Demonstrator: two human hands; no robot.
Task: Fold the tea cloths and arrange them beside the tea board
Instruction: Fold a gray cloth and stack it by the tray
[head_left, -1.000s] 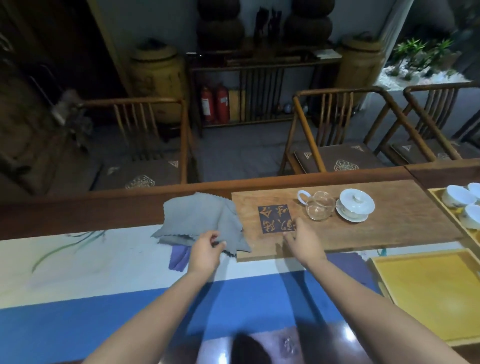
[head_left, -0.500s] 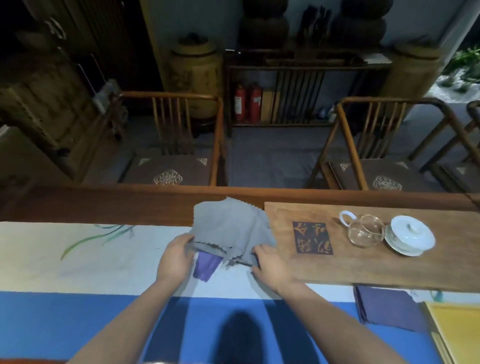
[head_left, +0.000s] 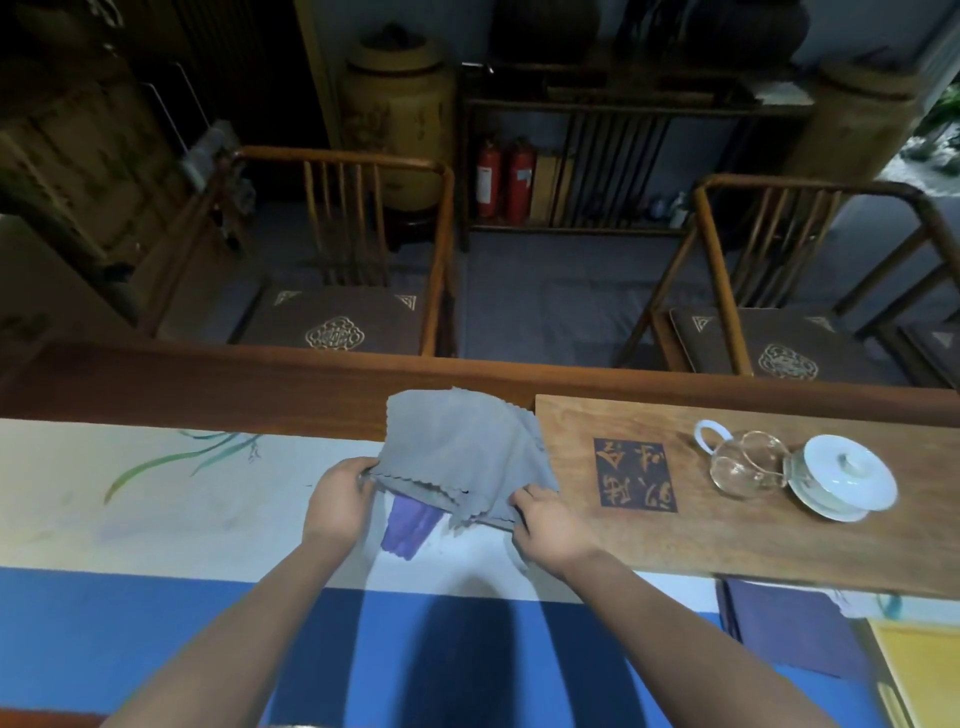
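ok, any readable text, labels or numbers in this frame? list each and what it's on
Nothing can be quoted with confidence.
Dark square panel on the tea board: four large brush-style characters, seen upside down, too stylised to read.
Fire extinguishers by the back wall: pale labels, too small and blurred.
Large jar behind the chairs: faint markings, unreadable.
Chair cushion: ornamental emblem only, no text.
Grey cloth: no print visible.

both hands pinch grey cloth edges.
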